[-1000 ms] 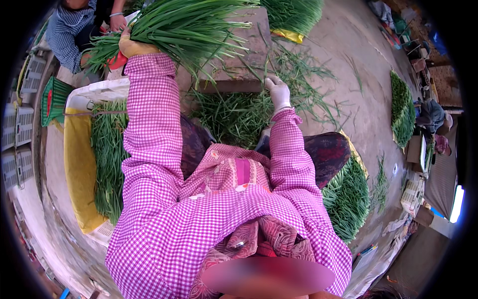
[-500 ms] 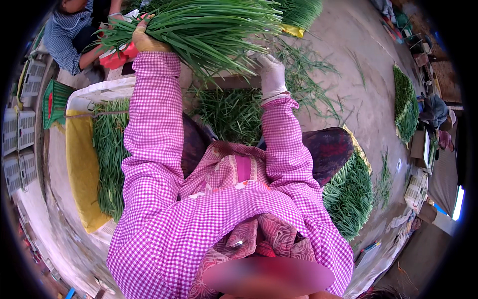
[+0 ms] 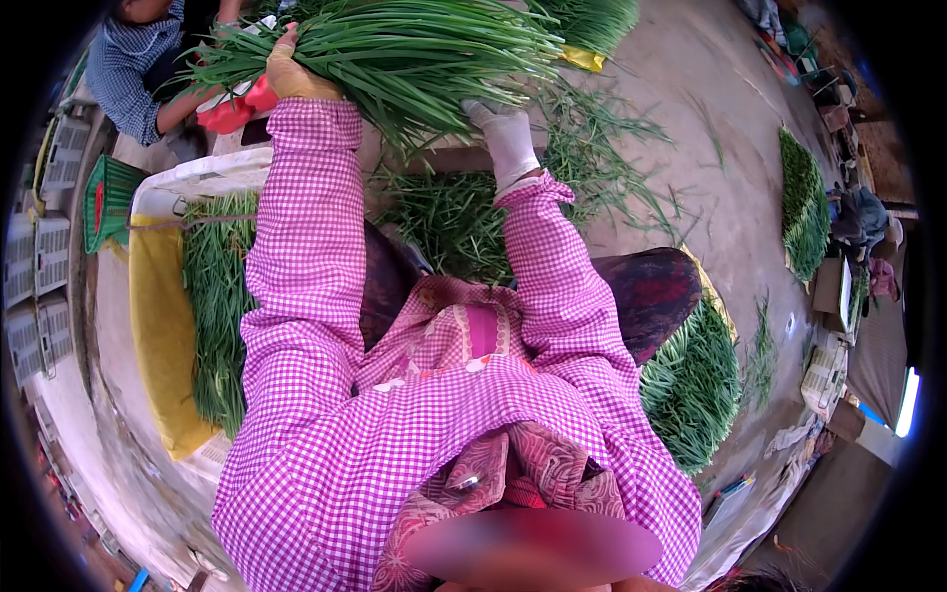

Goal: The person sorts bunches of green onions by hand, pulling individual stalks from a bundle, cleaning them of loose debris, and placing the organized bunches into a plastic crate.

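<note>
A big bunch of garlic chives [image 3: 424, 54] spans the top of the view, leaves fanning to the right. Around its left part my left hand [image 3: 296, 77], in a yellowish glove, is closed, the thumb showing on the near side. My right hand [image 3: 505, 136], in a white glove, reaches up to the underside of the leaves at the right. Its fingertips are partly hidden among them, so their grip is unclear. Below the bunch, between my knees, lies a heap of loose green leaves [image 3: 449, 222].
A white crate [image 3: 212, 173] with a yellow lining [image 3: 163, 345] holds chives at my left. More chive bundles lie at lower right [image 3: 695, 385], far right [image 3: 804, 202] and top [image 3: 597, 25]. Scattered leaves [image 3: 612, 148] litter the floor. A person in a checked shirt [image 3: 123, 84] works at upper left.
My right hand has moved left along the underside of the leaves. My left hand stays nearly in place, still holding the bunch.
</note>
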`<state>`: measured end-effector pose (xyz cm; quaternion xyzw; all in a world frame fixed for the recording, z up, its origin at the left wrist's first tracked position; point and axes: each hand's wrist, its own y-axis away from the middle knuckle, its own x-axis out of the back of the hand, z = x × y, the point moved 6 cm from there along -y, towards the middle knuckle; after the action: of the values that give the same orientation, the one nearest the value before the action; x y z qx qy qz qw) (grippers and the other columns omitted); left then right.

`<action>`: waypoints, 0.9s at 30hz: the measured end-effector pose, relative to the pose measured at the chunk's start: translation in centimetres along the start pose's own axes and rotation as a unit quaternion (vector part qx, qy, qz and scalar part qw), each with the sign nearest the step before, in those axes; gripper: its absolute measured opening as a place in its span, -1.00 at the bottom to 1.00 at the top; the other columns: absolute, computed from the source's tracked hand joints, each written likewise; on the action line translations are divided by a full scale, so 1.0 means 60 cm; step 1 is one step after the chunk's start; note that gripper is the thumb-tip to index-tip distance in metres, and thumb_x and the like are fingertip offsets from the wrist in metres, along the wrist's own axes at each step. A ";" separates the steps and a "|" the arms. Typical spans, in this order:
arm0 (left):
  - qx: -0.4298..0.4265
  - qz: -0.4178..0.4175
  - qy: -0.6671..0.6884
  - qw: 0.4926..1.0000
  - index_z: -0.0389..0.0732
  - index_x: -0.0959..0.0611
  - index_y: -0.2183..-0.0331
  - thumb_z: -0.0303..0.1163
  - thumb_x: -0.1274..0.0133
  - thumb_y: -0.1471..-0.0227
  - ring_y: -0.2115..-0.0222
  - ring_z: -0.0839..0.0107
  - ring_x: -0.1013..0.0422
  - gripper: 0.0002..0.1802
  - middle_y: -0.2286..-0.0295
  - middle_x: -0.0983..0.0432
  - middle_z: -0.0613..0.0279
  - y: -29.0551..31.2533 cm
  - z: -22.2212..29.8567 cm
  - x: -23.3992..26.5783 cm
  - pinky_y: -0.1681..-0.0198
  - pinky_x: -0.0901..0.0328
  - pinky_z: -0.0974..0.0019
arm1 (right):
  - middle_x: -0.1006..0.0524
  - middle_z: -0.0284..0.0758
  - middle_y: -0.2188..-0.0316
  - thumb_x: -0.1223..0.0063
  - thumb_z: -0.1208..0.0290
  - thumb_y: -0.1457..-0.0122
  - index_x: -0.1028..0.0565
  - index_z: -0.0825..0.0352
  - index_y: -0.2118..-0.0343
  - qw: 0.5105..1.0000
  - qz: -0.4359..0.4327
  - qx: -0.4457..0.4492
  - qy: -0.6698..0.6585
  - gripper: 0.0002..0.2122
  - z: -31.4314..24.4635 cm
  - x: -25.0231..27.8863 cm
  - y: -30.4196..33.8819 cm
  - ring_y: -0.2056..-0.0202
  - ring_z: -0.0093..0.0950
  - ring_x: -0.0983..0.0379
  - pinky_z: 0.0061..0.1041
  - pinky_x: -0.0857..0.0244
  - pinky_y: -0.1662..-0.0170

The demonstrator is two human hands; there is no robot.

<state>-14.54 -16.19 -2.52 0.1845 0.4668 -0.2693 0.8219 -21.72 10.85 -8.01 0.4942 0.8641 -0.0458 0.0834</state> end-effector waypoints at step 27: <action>-0.045 0.118 -0.052 0.991 -0.36 -0.48 0.13 -0.24 0.30 -0.08 0.12 0.02 -0.36 -0.54 0.13 -0.43 -0.09 0.012 0.053 0.023 -0.03 -0.17 -0.15 | -0.59 -0.31 0.35 0.11 0.29 -0.21 -0.55 0.37 0.33 0.977 0.039 -0.207 0.030 -0.74 0.133 0.162 0.043 0.29 -0.52 -0.51 -0.55 -0.31 0.17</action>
<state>-11.37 -17.77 -2.08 0.1870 0.4104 -0.1578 0.8785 -23.53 19.10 -17.70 0.5008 0.8369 0.1526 0.1598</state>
